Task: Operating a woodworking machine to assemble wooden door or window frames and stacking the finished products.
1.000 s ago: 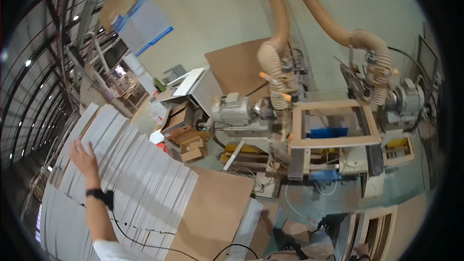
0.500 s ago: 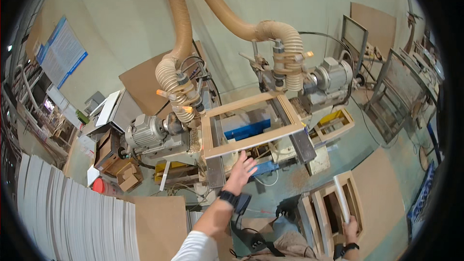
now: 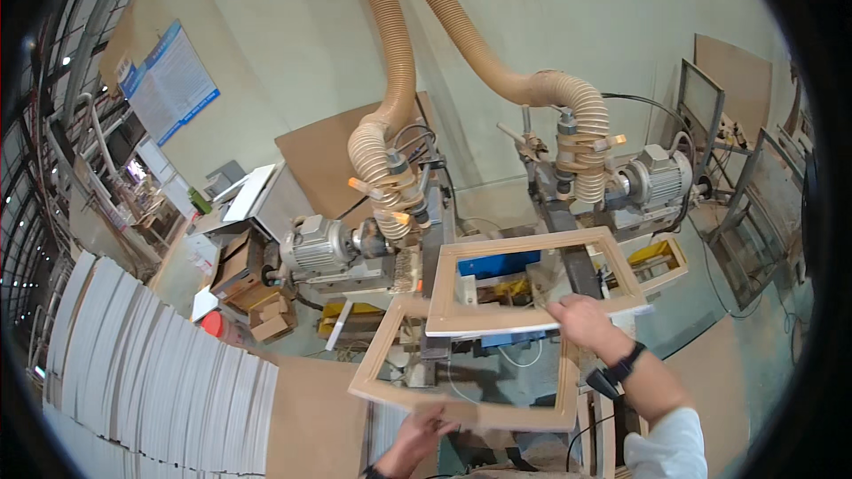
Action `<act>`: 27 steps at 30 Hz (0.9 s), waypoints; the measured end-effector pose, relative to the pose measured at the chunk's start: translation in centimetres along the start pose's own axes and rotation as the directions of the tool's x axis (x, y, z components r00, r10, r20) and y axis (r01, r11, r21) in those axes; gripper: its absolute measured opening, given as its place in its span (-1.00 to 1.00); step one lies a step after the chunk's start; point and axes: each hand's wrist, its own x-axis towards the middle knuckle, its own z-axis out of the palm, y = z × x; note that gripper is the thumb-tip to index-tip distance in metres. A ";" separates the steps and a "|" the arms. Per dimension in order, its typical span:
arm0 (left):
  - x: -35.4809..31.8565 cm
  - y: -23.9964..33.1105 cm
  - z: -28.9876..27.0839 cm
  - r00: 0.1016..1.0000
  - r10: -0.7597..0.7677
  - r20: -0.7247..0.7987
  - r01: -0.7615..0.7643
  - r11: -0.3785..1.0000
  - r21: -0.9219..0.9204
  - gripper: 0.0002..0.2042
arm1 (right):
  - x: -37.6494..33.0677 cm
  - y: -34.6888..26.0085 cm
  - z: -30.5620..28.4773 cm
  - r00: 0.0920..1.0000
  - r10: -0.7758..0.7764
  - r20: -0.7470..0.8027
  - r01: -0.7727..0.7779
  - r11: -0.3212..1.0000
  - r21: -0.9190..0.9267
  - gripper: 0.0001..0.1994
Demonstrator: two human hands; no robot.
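Two pale wooden frames overlap in front of me, both rectangular with open middles. The far frame [image 3: 497, 319] lies partly over the near frame [image 3: 373, 364] and is tilted above the machine's dark rails [image 3: 581, 270]. At the near edge of the far frame, toward its right end, my right hand [image 3: 590, 328] is closed on the wood. My left hand [image 3: 417, 437], somewhat blurred, grips the near frame's lower edge, and its fingers are partly hidden beneath. A dark band circles my right wrist.
Two motors [image 3: 315, 246] with ribbed dust hoses [image 3: 386, 44] flank the rails. Stacked white-edged panels [image 3: 151, 355] stand at left, beside a brown board [image 3: 315, 408]. Cardboard boxes [image 3: 271, 315] and a red-lidded tub [image 3: 213, 324] lie behind them. Metal racks [image 3: 754, 204] stand at right.
The frame on the machine has been lifted and shifted, with my right hand now on it. A second frame has come up from the lower right into my left hand. The view has turned left.
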 end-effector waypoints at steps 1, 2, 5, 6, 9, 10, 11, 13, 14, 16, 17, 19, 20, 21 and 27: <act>-3.3 1.5 0.8 0.993 -0.038 -0.109 0.049 0.994 0.096 -0.66 | 1.2 0.1 1.6 1.000 0.002 -0.005 -0.002 1.000 0.006 -0.87; -5.4 3.0 0.9 0.973 -0.064 -0.223 0.107 0.977 0.185 -0.63 | 2.3 0.1 3.4 0.999 0.007 -0.033 -0.007 1.000 -0.014 -0.87; -12.2 4.0 -2.2 0.924 0.035 -0.381 -0.016 0.998 0.053 -0.74 | 5.6 0.4 8.3 0.998 0.005 -0.065 -0.010 0.998 -0.070 -0.89; -14.4 4.3 -2.0 0.904 0.160 -0.396 -0.098 0.980 0.171 -0.75 | 6.2 0.9 9.6 0.997 0.025 -0.066 -0.034 0.991 -0.131 -0.90; -17.8 5.9 -3.7 0.830 0.233 -0.507 -0.162 0.970 0.181 -0.76 | 8.3 3.7 12.9 0.991 0.100 -0.085 -0.116 0.972 -0.204 -0.89; -18.7 6.3 -4.5 0.789 0.168 -0.591 -0.159 0.985 0.068 -0.75 | 9.0 4.2 13.2 0.988 0.122 -0.096 -0.135 0.980 -0.144 -0.88; -19.7 6.7 -5.4 0.763 0.187 -0.619 -0.193 0.979 0.059 -0.75 | 9.6 4.5 13.3 0.990 0.108 -0.095 -0.122 0.981 -0.153 -0.86; -21.6 7.4 -7.0 0.735 0.263 -0.626 -0.192 0.965 0.179 -0.72 | 10.3 3.2 12.4 0.989 0.055 -0.137 -0.075 0.986 -0.148 -0.80; -22.3 8.0 -6.6 0.690 0.297 -0.661 -0.247 0.954 0.170 -0.72 | 10.3 2.4 11.5 0.986 0.004 -0.164 -0.017 0.997 -0.076 -0.79; -23.0 10.8 -4.6 0.688 0.517 -0.509 -0.397 0.856 0.332 -0.66 | 9.7 2.8 12.0 0.982 -0.001 -0.187 -0.005 1.000 -0.030 -0.78; -23.5 12.0 -4.3 0.648 0.570 -0.506 -0.440 0.822 0.362 -0.65 | 9.4 3.4 12.6 0.989 0.039 -0.141 -0.041 0.999 -0.012 -0.77; -24.6 15.4 -3.7 0.583 0.668 -0.462 -0.510 0.744 0.432 -0.62 | 8.7 4.1 13.1 0.990 0.054 -0.129 -0.060 0.998 -0.037 -0.75; -25.3 17.7 -3.0 0.558 0.713 -0.424 -0.532 0.700 0.476 -0.61 | 8.8 4.2 13.2 0.992 0.086 -0.094 -0.093 0.992 -0.081 -0.75; -26.2 20.0 -2.1 0.510 0.762 -0.398 -0.595 0.648 0.476 -0.64 | 9.2 3.1 12.0 0.997 0.076 -0.023 -0.077 0.995 -0.063 -0.66; -29.9 35.0 -0.8 0.122 0.965 -0.231 -0.909 0.203 0.365 -0.80 | 7.8 -3.3 9.9 0.952 0.186 -0.242 -0.169 0.981 0.090 -0.21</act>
